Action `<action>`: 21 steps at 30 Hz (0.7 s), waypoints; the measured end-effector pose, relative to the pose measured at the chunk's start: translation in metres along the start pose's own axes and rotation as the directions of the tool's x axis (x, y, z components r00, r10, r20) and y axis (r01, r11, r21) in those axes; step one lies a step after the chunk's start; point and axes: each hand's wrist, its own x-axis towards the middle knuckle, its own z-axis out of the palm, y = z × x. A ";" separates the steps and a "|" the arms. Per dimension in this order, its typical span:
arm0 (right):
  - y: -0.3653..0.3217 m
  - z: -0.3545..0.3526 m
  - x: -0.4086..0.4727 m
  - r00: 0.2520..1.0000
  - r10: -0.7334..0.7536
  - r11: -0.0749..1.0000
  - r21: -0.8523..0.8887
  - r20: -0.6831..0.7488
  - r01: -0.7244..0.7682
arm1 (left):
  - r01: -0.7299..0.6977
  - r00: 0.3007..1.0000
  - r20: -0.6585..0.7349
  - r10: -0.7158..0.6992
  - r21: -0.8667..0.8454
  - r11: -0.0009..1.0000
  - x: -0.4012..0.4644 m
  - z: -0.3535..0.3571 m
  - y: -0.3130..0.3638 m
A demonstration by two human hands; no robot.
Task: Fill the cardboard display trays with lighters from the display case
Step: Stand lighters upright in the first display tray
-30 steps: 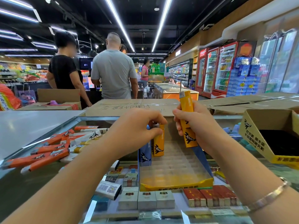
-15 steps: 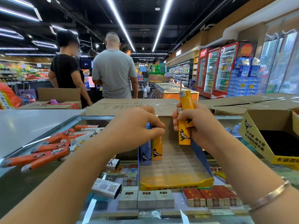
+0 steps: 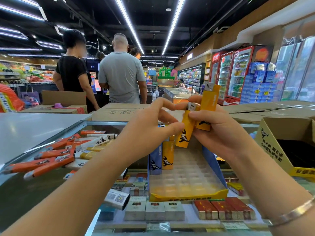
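My right hand (image 3: 219, 130) grips an upright yellow lighter (image 3: 208, 106). A second yellow lighter (image 3: 185, 133) hangs tilted between both hands; my left hand (image 3: 150, 132) pinches it at thumb and fingertips. Below them a blue-and-yellow cardboard display tray (image 3: 187, 195) lies on the glass case top, its clear slotted insert mostly bare. At the tray's back left stand a blue lighter (image 3: 155, 159) and a yellow lighter (image 3: 167, 156). A heap of orange, white and yellow lighters (image 3: 56, 155) lies on the glass to the left.
A second open cardboard tray box (image 3: 271, 145) sits at the right. Cigarette packs (image 3: 154, 210) lie under the glass. Flat cardboard boxes (image 3: 115, 111) stand behind the case. Two people stand with their backs turned beyond the boxes. Fridges line the right wall.
My left hand has risen from the tray's back row and now pinches the lower yellow lighter. Both hands and both yellow lighters sit higher and closer together.
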 end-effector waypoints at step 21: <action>0.000 -0.003 0.004 0.933 0.106 0.993 -0.009 -0.343 -0.116 | -0.039 0.999 0.007 0.041 -0.223 0.974 0.000 -0.007 -0.001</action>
